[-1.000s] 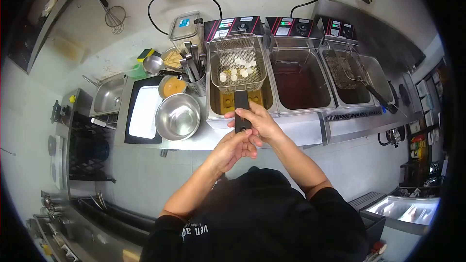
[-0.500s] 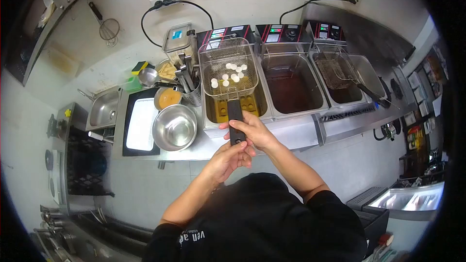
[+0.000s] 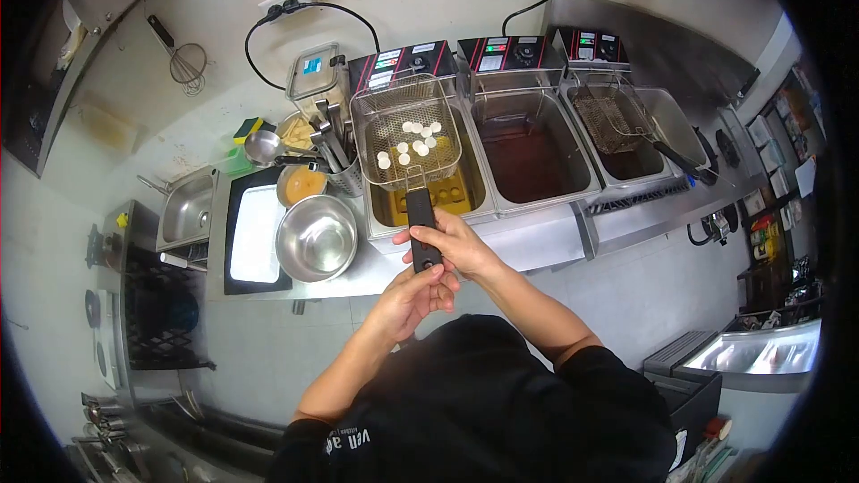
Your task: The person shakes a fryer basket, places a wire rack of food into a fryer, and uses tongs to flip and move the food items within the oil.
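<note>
A wire fryer basket with several small white round pieces inside is held over the left fryer tank, which contains yellow oil. Its black handle points toward my body. My right hand is wrapped round the handle from the right. At the handle's lower end, my left hand grips with thumb and fingers. Part of each hand's fingers is hidden beneath the handle.
Right of the basket stand a second fryer tank with dark oil and a third with its own basket. To the left are a steel bowl, a white tray, a utensil holder and a sink.
The view has shifted, so the basket, handle and both hands appear farther left and slightly lower. Both hands keep their grip. The white pieces have shifted a little inside the basket.
</note>
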`<move>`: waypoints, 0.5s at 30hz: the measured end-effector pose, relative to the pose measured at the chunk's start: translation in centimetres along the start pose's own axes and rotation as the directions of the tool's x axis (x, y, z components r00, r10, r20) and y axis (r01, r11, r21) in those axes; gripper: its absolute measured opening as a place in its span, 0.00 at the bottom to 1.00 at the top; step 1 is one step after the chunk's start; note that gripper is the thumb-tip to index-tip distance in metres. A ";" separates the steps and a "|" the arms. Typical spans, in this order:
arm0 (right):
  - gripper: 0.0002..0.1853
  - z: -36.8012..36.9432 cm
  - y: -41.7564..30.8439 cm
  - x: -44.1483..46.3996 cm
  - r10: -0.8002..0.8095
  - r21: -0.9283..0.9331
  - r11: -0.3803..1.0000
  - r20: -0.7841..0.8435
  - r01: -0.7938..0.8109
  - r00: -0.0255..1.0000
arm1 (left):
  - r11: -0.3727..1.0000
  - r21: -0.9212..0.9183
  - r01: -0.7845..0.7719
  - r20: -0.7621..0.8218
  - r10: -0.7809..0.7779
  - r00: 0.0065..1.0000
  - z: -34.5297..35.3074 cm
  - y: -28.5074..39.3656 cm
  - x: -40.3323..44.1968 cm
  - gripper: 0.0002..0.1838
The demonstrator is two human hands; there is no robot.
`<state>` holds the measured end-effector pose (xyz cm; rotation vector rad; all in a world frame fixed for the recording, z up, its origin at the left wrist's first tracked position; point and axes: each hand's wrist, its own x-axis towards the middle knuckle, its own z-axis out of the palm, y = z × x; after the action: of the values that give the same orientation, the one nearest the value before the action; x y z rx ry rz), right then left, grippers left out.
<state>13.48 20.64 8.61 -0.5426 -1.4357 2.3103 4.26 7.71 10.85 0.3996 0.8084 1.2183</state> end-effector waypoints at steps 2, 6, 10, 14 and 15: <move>0.13 -0.4 0.4 0.0 -0.004 -0.009 1.000 0.009 0.004 1.000 | 1.000 -0.002 0.009 -0.006 -0.009 1.000 0.0 -0.2 0.1 0.14; 0.13 -1.2 1.5 -0.1 0.034 -0.009 0.999 0.023 -0.033 0.999 | 1.000 -0.008 0.018 -0.008 -0.018 1.000 0.1 -0.5 0.3 0.14; 0.14 -1.1 1.0 -0.6 0.011 0.017 1.000 0.026 -0.012 1.000 | 0.999 -0.011 0.035 -0.005 -0.035 0.999 0.4 -0.6 0.3 0.15; 0.14 -0.5 -0.4 -1.3 0.002 0.018 1.000 0.008 -0.002 1.000 | 1.000 -0.008 0.023 -0.012 -0.023 1.000 0.6 -0.8 0.4 0.15; 0.14 -0.5 -0.5 -1.3 0.017 0.011 1.000 -0.001 -0.017 1.000 | 1.000 -0.010 0.026 -0.014 -0.026 1.000 0.8 -0.8 0.4 0.15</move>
<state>14.95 20.61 9.05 -0.5543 -1.4222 2.3291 5.41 7.95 10.70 0.3717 0.8170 1.2014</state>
